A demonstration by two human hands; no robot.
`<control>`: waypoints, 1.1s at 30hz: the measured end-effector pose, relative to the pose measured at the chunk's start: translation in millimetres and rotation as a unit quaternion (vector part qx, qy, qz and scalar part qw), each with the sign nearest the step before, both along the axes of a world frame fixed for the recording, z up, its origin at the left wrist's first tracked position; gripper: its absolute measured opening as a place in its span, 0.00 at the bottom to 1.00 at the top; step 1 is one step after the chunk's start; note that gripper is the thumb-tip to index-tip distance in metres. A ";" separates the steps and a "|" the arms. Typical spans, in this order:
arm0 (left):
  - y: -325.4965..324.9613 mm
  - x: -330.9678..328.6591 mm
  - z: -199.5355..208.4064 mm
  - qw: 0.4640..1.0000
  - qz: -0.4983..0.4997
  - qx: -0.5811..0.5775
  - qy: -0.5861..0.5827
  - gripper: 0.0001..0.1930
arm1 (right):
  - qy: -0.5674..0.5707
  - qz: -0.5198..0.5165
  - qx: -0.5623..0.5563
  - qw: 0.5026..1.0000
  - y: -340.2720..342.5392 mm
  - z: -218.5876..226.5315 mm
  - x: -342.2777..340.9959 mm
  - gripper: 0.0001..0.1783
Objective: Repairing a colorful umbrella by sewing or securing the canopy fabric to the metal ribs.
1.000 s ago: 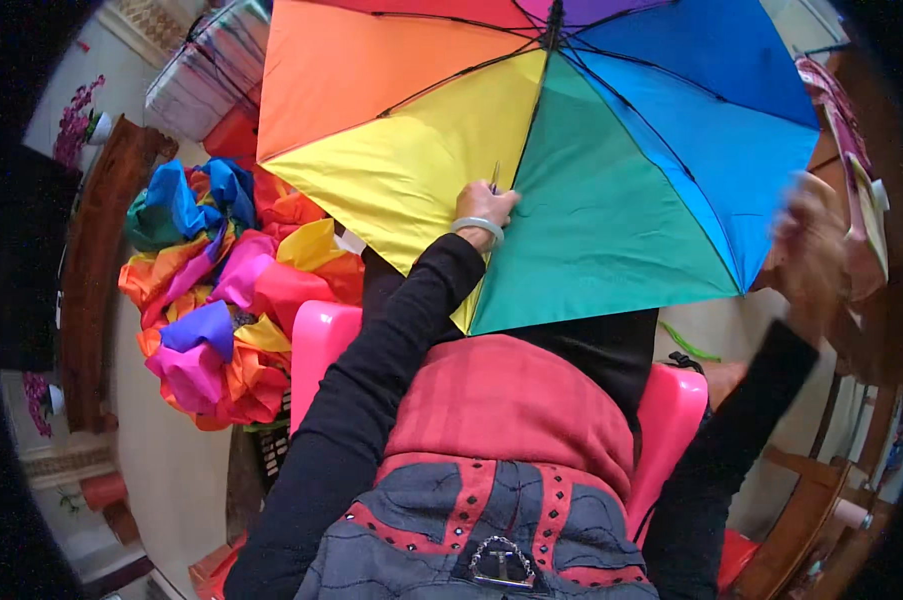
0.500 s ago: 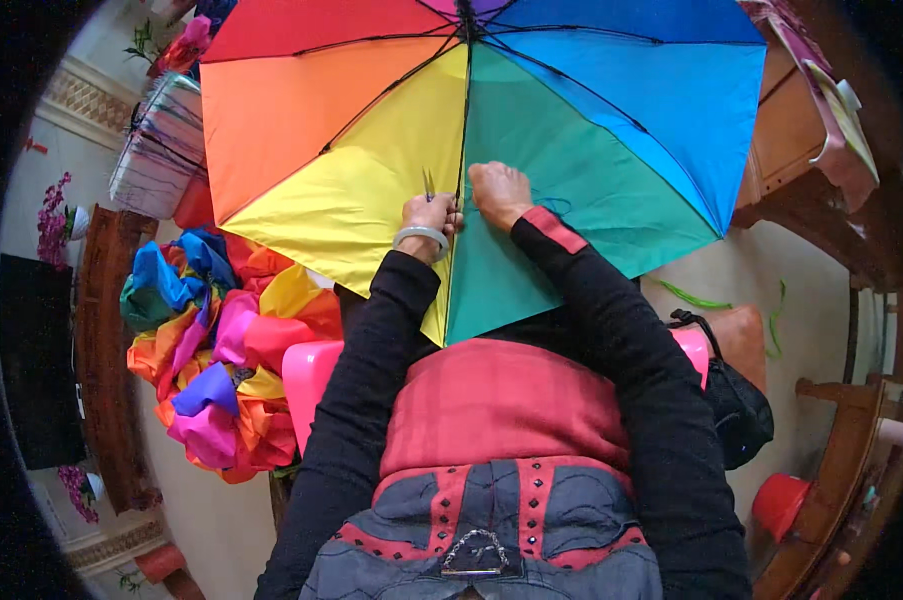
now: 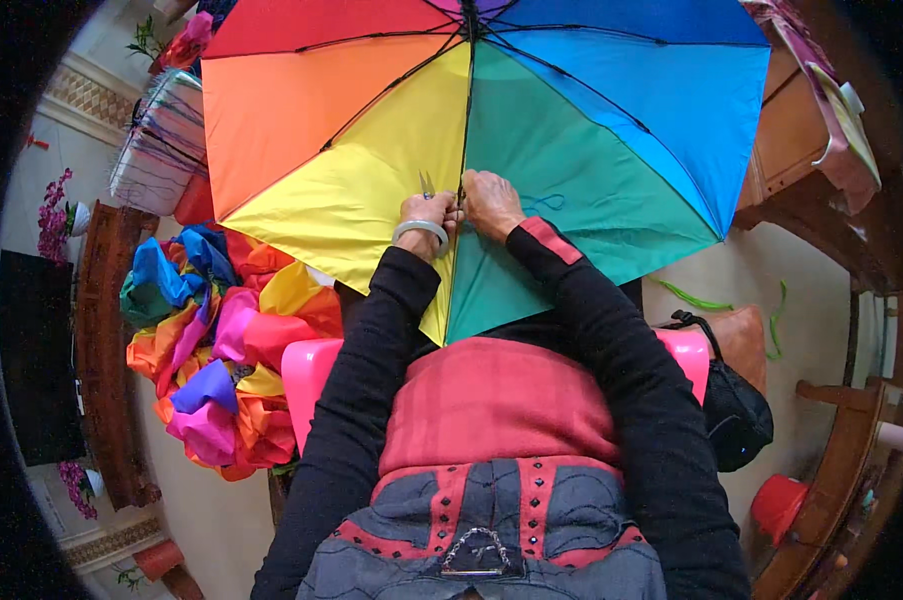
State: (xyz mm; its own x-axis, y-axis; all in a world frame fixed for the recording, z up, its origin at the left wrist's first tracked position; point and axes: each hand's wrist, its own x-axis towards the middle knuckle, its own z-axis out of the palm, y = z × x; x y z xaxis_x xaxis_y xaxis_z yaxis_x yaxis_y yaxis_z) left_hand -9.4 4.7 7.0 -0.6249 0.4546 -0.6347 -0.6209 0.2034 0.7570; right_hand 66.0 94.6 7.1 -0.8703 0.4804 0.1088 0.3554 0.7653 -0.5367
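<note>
An opened rainbow umbrella (image 3: 591,150) spreads in front of me, its underside and black ribs facing me. My left hand (image 3: 428,213), with a pale bangle at the wrist, is closed at the rib (image 3: 465,120) between the yellow and green panels. Pointed metal blades of small scissors (image 3: 426,185) stick up out of its fingers. Close beside it, my right hand (image 3: 492,204) is pinched at the same rib over the green panel; what its fingertips hold is hidden. A loop of blue-green thread (image 3: 549,201) lies on the green panel right of that hand.
A heap of crumpled multicoloured umbrella cloth (image 3: 211,360) is at my left. Pink seat edges (image 3: 309,375) show beside my body, and a black bag (image 3: 739,425) hangs at the right. Beyond stand a red bucket (image 3: 779,505) and wooden furniture (image 3: 796,150).
My right hand has come slightly down and left, closer to the left hand at the rib. The thread loop shows more plainly on the green panel. My left hand has barely moved.
</note>
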 end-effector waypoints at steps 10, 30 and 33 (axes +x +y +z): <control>5.0 3.5 -7.3 0.998 0.012 0.021 0.055 0.07 | 0.011 0.018 0.029 0.999 5.6 -3.4 0.5 0.07; 1.8 6.6 -4.6 0.995 0.081 0.025 0.054 0.10 | -0.049 0.013 -0.002 0.999 9.5 8.1 22.0 0.17; 0.1 3.2 -7.9 0.996 0.073 0.028 0.044 0.09 | -0.042 0.016 -0.011 0.999 8.3 9.3 23.3 0.17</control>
State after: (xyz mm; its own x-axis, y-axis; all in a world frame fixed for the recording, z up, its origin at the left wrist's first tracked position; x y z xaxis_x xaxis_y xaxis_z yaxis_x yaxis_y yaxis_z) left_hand -6.2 4.8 -0.9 -0.7387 0.3885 -0.5507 -0.5719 0.0709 0.8172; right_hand 89.3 102.9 16.4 -0.8904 0.4545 0.0249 0.3758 0.7648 -0.5234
